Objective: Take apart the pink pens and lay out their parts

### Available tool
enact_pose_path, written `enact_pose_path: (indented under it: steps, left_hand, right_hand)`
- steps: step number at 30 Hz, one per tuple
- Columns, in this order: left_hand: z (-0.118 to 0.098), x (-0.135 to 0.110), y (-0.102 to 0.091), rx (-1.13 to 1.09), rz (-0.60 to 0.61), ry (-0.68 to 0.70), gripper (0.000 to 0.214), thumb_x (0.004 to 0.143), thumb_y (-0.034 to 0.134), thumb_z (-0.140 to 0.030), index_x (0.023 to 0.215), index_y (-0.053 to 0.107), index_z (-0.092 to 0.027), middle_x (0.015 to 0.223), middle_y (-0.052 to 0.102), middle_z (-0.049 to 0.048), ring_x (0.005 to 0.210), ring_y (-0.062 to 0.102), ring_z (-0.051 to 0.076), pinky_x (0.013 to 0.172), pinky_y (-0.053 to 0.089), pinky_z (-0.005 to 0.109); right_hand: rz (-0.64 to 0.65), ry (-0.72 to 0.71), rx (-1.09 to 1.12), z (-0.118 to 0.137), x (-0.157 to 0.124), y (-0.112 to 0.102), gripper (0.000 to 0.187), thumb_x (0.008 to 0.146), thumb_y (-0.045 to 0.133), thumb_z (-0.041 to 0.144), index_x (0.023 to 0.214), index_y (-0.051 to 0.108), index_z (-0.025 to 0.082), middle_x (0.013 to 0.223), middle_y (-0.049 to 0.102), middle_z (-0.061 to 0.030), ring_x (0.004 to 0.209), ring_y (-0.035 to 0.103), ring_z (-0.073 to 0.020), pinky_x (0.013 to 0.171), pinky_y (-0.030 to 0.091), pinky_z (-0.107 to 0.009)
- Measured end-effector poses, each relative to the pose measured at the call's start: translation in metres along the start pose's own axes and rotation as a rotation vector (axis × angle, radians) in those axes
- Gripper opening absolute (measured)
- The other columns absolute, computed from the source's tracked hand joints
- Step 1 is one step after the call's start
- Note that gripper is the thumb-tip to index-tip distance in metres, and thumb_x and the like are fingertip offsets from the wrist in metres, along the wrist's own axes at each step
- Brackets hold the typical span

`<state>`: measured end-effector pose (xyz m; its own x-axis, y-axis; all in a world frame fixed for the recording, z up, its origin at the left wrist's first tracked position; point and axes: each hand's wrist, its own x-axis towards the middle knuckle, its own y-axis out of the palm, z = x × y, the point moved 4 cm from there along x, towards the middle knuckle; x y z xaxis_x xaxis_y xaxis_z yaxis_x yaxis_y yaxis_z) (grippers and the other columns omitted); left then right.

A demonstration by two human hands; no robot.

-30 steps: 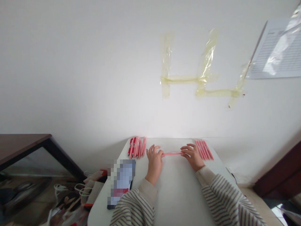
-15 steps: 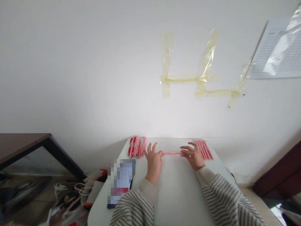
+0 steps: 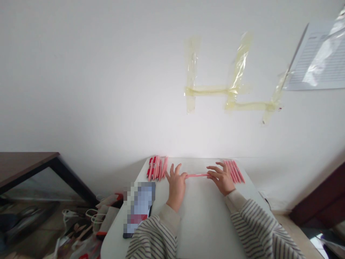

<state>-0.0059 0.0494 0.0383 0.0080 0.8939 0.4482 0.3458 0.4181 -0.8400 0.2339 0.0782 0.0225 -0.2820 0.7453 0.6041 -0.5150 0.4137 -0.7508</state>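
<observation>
A pink pen lies crosswise between my two hands, low over the white table. My left hand pinches its left end between thumb and finger, the other fingers raised. At the right end, the thumb and finger of my right hand grip the pen, with the remaining fingers spread. Just left of my left hand lies a bunch of pink and red pens. Beside my right hand, several pink pens rest side by side at the back right corner.
A phone, its screen blurred out, lies at the table's left edge. The white wall with yellowed tape rises behind the table. Bags and cables clutter the floor at left, near a dark-framed brown table.
</observation>
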Motion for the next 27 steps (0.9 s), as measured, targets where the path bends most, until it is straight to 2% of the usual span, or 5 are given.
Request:
enact_pose_path:
  steps: [8,14,18,27]
  left_hand:
    - [-0.0035,-0.0014,-0.0033,-0.042,-0.051,0.046,0.022,0.087,0.067,-0.028,0.104,0.076,-0.038,0.153,0.050,0.0017,0.149,0.032,0.034,0.120,0.016,0.073]
    - [-0.0032,-0.0018,-0.0030,-0.059,-0.066,0.032,0.014,0.089,0.064,-0.032,0.090,0.078,-0.033,0.150,0.052,0.0017,0.147,0.034,0.033,0.120,0.017,0.072]
    - [-0.0029,-0.0026,-0.0015,-0.066,-0.069,0.046,0.016,0.090,0.062,-0.029,0.088,0.077,-0.033,0.150,0.052,0.0002,0.147,0.035,0.033,0.119,0.019,0.073]
    - [-0.0045,-0.0020,-0.0021,-0.035,-0.045,0.057,0.019,0.090,0.061,-0.023,0.085,0.077,-0.031,0.142,0.058,0.0003,0.143,0.037,0.034,0.117,0.019,0.075]
  right_hand:
    - [-0.020,0.025,0.026,-0.0057,-0.0018,0.0034,0.019,0.095,0.060,0.036,0.099,0.077,0.032,0.124,0.071,-0.0031,0.130,0.043,-0.0337,0.109,0.041,-0.058]
    - [-0.084,-0.051,0.030,-0.0041,-0.0025,0.0036,0.014,0.093,0.065,0.033,0.097,0.078,0.032,0.117,0.072,-0.0051,0.125,0.045,-0.0322,0.103,0.046,-0.055]
    - [-0.147,-0.079,-0.003,-0.0045,-0.0028,0.0006,0.010,0.089,0.070,0.033,0.093,0.079,0.032,0.114,0.072,-0.0046,0.123,0.045,-0.0323,0.102,0.046,-0.054]
    - [-0.167,-0.082,-0.047,-0.0015,-0.0028,-0.0022,0.007,0.087,0.074,0.034,0.091,0.080,0.035,0.112,0.074,-0.0019,0.123,0.046,-0.0325,0.103,0.043,-0.054]
